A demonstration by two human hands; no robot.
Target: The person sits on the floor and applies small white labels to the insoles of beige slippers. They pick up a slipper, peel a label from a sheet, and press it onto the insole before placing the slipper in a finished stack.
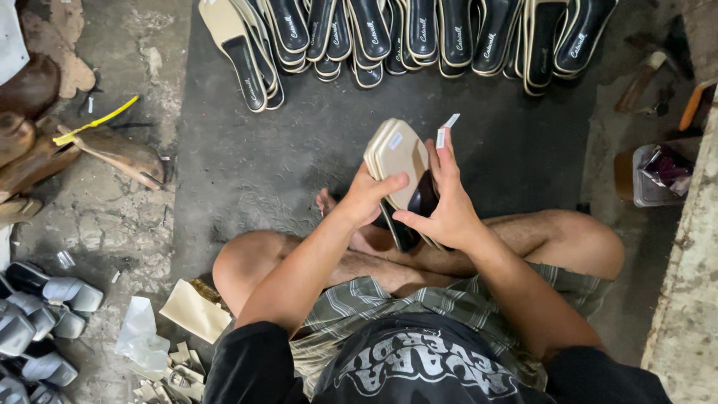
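My left hand (366,198) grips a stack of beige insoles (396,153); my right hand (441,209) steadies it, white stickers (446,129) on two fingertips, ready to be pressed down squarely.

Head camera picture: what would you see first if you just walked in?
First, both hands, left hand and right hand, holding a stack of beige insoles mid-frame above crossed legs. Next, the row of black-lined insoles along the top on the dark mat. Grey heels lie bottom left.
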